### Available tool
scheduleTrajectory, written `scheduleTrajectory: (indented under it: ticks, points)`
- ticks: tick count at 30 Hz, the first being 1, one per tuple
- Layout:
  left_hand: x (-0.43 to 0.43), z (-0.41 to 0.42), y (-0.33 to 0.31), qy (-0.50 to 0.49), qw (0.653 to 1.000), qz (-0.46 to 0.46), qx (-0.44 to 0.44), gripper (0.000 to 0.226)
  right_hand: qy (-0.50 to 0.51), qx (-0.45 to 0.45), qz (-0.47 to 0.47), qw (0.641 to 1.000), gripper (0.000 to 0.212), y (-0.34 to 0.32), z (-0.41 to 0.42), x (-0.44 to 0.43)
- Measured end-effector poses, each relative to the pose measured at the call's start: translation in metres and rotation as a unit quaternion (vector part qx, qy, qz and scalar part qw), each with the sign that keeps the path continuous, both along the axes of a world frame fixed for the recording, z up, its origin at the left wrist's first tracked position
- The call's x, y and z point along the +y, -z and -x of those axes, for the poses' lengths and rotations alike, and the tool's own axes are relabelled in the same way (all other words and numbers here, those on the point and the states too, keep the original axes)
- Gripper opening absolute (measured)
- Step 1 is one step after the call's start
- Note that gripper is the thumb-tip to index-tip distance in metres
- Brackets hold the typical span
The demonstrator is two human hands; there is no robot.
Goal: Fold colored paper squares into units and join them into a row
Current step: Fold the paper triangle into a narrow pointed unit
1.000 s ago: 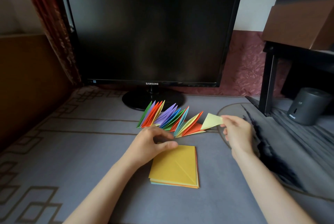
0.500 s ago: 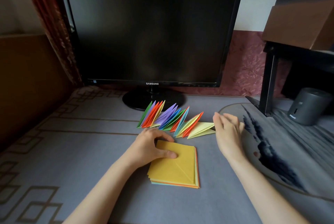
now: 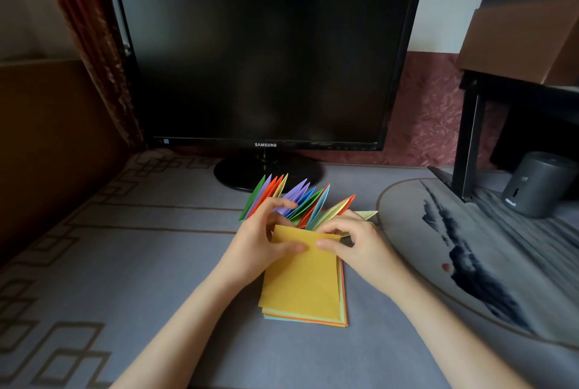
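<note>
The hands hide the near ends of the row of folded units [image 3: 297,200], a fan of crisp coloured points. The left hand [image 3: 257,244] and the right hand [image 3: 360,247] each pinch the far edge of the yellow sheet [image 3: 304,279] atop the paper stack [image 3: 343,304], on grey patterned cloth [image 3: 125,263] before a dark monitor [image 3: 263,56].

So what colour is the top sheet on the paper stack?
Mustard yellow top paper sheet; head view shows it.
</note>
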State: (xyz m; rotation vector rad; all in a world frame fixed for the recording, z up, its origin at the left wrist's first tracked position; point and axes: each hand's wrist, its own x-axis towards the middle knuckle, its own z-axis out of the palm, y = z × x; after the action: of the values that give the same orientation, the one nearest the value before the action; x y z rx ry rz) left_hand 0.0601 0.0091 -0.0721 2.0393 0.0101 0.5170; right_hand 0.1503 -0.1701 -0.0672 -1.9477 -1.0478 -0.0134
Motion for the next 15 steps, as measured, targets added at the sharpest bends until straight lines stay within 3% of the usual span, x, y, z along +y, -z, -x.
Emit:
scheduleTrajectory:
  ticks: [5, 8, 11, 15]
  points:
    - [-0.002, 0.003, -0.009, -0.011, 0.993, 0.117, 0.017, 0.04, 0.013, 0.108, -0.123, 0.986, 0.013, -0.006, -0.001, 0.0]
    - [-0.001, 0.003, -0.012, -0.007, 0.993, 0.109, 0.041, 0.02, 0.011, 0.156, -0.149, 0.976, 0.013, -0.007, -0.002, 0.0]
    - [0.0, 0.002, -0.01, -0.01, 0.993, 0.11, 0.047, 0.014, 0.008, 0.127, -0.143, 0.981, 0.022, -0.006, -0.001, 0.001]
    - [0.003, 0.002, -0.01, -0.027, 0.987, 0.149, 0.05, 0.021, -0.031, 0.028, -0.115, 0.993, 0.063, -0.009, -0.001, -0.002]
